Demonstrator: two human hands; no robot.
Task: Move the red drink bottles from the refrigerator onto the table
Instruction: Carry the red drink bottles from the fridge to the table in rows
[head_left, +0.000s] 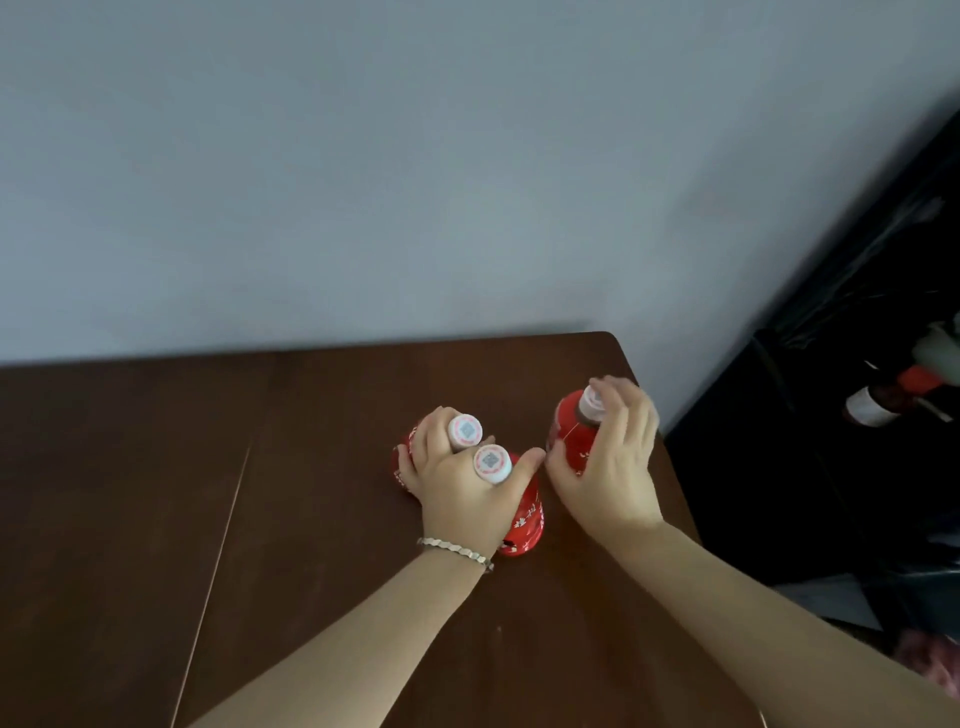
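- Your left hand (462, 488) grips two red bottles (525, 522) at once. The necks pass between your fingers, and the white caps stand out above the knuckles.
- Your right hand (608, 467) is curled round a third red bottle (569, 431) at its shoulder, with fingers near the cap. This hand is a little blurred.
- All three are over the right part of the table (156, 493), low in the middle of the frame. Whether their bottoms already touch the wood, I cannot tell.
- I judge them plastic, full and so rather heavy, with a smooth printed sleeve. They may be cold and wet from the refrigerator, so slippery. The neck under the cap is the sure place to hold — the body can slide.
- Two in one hand are less steady. Set them upright side by side, with a gap to the third.
- Around them: a bracelet (457, 551) on the left wrist and a grey wall (363, 156) behind.
- At the right edge of the frame a black shape (831, 467) with a dark bottle (867, 408) is close to the table corner — keep away from that edge.
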